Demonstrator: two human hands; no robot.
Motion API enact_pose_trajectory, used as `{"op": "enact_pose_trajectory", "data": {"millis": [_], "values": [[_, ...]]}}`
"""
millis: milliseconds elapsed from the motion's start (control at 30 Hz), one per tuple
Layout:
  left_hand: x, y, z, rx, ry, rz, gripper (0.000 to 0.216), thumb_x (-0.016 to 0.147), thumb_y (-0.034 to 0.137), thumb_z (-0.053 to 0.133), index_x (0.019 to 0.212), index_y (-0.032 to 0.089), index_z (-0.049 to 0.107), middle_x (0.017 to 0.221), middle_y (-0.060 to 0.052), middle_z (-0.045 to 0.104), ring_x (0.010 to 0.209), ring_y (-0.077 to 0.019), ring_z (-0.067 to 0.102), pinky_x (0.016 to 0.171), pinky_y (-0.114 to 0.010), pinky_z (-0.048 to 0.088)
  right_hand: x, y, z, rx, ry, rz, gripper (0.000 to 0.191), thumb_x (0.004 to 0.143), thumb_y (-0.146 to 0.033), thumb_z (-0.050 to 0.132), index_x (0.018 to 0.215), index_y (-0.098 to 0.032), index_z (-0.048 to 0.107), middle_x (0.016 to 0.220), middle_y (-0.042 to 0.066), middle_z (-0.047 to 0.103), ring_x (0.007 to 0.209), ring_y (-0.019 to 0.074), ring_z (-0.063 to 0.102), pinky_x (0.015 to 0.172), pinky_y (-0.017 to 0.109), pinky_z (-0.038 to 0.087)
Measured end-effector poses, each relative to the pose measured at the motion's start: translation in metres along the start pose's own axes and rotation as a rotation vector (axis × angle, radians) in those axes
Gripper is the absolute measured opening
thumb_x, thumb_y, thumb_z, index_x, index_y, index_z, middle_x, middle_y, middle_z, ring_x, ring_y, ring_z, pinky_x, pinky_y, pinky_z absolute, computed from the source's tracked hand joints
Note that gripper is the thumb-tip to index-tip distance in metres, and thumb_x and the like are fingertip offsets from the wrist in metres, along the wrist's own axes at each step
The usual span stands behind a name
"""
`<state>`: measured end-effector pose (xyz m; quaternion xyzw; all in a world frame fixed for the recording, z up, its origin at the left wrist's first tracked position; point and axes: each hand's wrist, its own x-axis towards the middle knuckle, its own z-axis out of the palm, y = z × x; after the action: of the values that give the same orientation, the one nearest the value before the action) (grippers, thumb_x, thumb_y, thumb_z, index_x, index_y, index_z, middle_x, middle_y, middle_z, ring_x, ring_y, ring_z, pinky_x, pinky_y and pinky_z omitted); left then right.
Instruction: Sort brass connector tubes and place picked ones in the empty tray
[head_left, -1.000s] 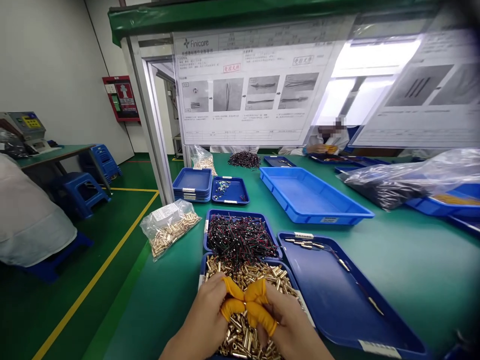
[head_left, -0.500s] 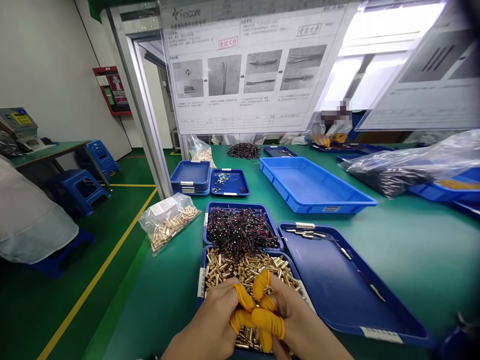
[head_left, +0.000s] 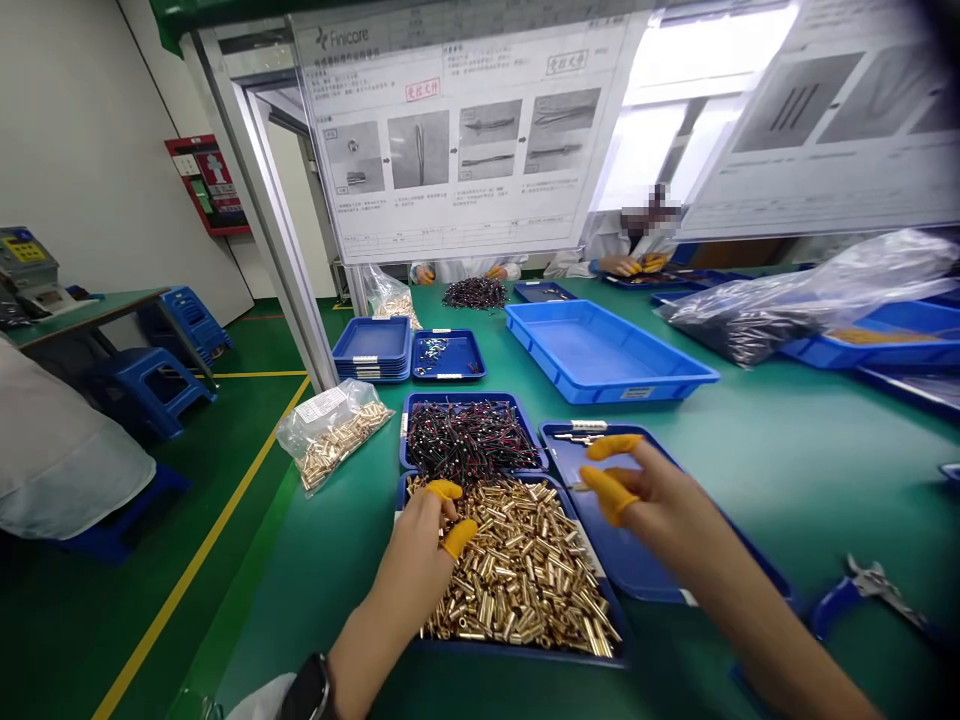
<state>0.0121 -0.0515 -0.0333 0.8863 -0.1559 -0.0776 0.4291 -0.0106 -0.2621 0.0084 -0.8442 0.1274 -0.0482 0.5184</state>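
My left hand [head_left: 427, 550], in yellow finger cots, is over the left side of a blue tray [head_left: 517, 652] full of small brass tubes [head_left: 517, 570]. Its thumb and forefinger are apart with nothing visible between them. To the right, my right hand [head_left: 645, 490] hovers above a long blue tray [head_left: 645, 570], slightly blurred. A thin brass-coloured piece [head_left: 576, 487] shows at its lower fingertips, while the upper finger stands apart. Behind the tubes, another blue tray [head_left: 406, 425] holds a heap of black and red wires [head_left: 472, 440]. Several metal-ended pieces [head_left: 577, 438] lie at the long tray's far end.
A clear bag of brass tubes [head_left: 337, 435] lies left of the trays. Stacked blue trays [head_left: 373, 345] and a large light-blue bin [head_left: 600, 355] stand farther back. Blue-handled pliers [head_left: 862, 590] lie at right. Instruction sheets [head_left: 457, 140] hang ahead. Co-workers' hands [head_left: 637, 265] appear across the table.
My hands, together over the brass tubes before, have separated. The right has moved right over the long tray; the left has moved up and left. The view has shifted, revealing the pliers.
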Motion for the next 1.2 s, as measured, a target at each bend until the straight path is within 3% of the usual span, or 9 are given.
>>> {"op": "enact_pose_trajectory", "data": {"millis": [33, 100, 200, 300, 633, 800, 900, 1033, 1200], "values": [[0.003, 0.0, 0.001, 0.066, -0.001, -0.037, 0.001, 0.082, 0.016, 0.043, 0.082, 0.016, 0.042, 0.094, -0.008, 0.047, 0.085, -0.0192, 0.044, 0.074, -0.033, 0.037, 0.004, 0.003, -0.005, -0.14, 0.139, -0.008, 0.03, 0.07, -0.042, 0.055, 0.087, -0.019, 0.045, 0.047, -0.006, 0.046, 0.039, 0.0015, 0.035, 0.043, 0.012, 0.026], [0.009, 0.003, 0.003, 0.184, -0.043, -0.055, 0.012, 0.077, 0.004, 0.039, 0.075, 0.016, 0.04, 0.094, -0.008, 0.047, 0.088, -0.0208, 0.044, 0.075, -0.035, 0.036, 0.008, 0.008, -0.003, -0.28, 0.193, -0.048, 0.025, 0.071, -0.037, 0.055, 0.086, -0.019, 0.047, 0.044, -0.007, 0.041, 0.04, 0.0021, 0.033, 0.044, 0.012, 0.023], [0.014, 0.011, 0.006, 0.222, -0.056, -0.055, 0.021, 0.071, -0.004, 0.035, 0.073, 0.016, 0.04, 0.088, -0.006, 0.048, 0.085, -0.0201, 0.046, 0.073, -0.033, 0.037, 0.003, 0.008, 0.018, -0.239, -0.046, -0.136, 0.025, 0.078, -0.037, 0.044, 0.093, -0.018, 0.047, 0.052, -0.004, 0.048, 0.044, 0.004, 0.039, 0.045, 0.012, 0.025], [0.017, 0.015, 0.006, 0.117, 0.01, -0.031, 0.012, 0.078, 0.007, 0.036, 0.073, 0.017, 0.041, 0.083, -0.004, 0.048, 0.078, -0.0176, 0.046, 0.067, -0.03, 0.038, -0.004, 0.006, 0.037, -0.231, -0.192, -0.177, 0.019, 0.08, -0.032, 0.039, 0.083, -0.017, 0.05, 0.063, -0.001, 0.056, 0.054, 0.005, 0.046, 0.05, 0.012, 0.029], [0.017, -0.013, 0.007, 0.294, -0.11, 0.078, 0.033, 0.055, -0.01, 0.029, 0.072, 0.015, 0.042, 0.087, -0.005, 0.049, 0.082, -0.0176, 0.044, 0.071, -0.03, 0.036, -0.009, 0.012, 0.051, -0.308, -0.23, -0.175, 0.016, 0.078, -0.017, 0.034, 0.074, -0.015, 0.05, 0.07, 0.001, 0.059, 0.06, 0.0061, 0.048, 0.054, 0.013, 0.027], [0.016, -0.003, 0.005, 0.038, -0.053, 0.052, 0.033, 0.062, -0.009, 0.03, 0.077, 0.015, 0.046, 0.092, -0.007, 0.051, 0.087, -0.019, 0.046, 0.077, -0.033, 0.038, -0.011, 0.01, 0.053, -0.282, -0.237, -0.194, 0.013, 0.078, -0.021, 0.039, 0.07, -0.016, 0.048, 0.068, 0.001, 0.058, 0.058, 0.0056, 0.045, 0.053, 0.014, 0.025], [0.016, 0.005, 0.003, -0.268, -0.014, 0.07, 0.019, 0.077, 0.007, 0.037, 0.085, 0.015, 0.051, 0.091, -0.007, 0.054, 0.087, -0.0184, 0.05, 0.079, -0.033, 0.04, -0.014, 0.006, 0.053, -0.235, -0.226, -0.197, 0.019, 0.079, -0.027, 0.041, 0.066, -0.015, 0.046, 0.064, 0.001, 0.056, 0.056, 0.0047, 0.042, 0.052, 0.014, 0.025], [0.017, 0.01, 0.005, -0.589, -0.06, 0.013, 0.014, 0.077, 0.024, 0.048, 0.086, 0.014, 0.053, 0.083, -0.005, 0.057, 0.078, -0.0157, 0.053, 0.07, -0.028, 0.043, -0.017, 0.001, 0.054, -0.097, -0.315, -0.153, 0.021, 0.079, -0.036, 0.045, 0.081, -0.016, 0.051, 0.077, 0.002, 0.059, 0.066, 0.0064, 0.051, 0.058, 0.016, 0.038], [0.016, 0.01, 0.011, -0.675, -0.102, 0.007, 0.02, 0.073, 0.031, 0.057, 0.083, 0.014, 0.053, 0.082, -0.005, 0.058, 0.074, -0.0147, 0.054, 0.067, -0.026, 0.044, -0.017, 0.0, 0.055, 0.062, -0.352, -0.062, 0.022, 0.075, -0.034, 0.051, 0.086, -0.016, 0.048, 0.089, 0.003, 0.06, 0.078, 0.0087, 0.059, 0.068, 0.019, 0.049]]}}
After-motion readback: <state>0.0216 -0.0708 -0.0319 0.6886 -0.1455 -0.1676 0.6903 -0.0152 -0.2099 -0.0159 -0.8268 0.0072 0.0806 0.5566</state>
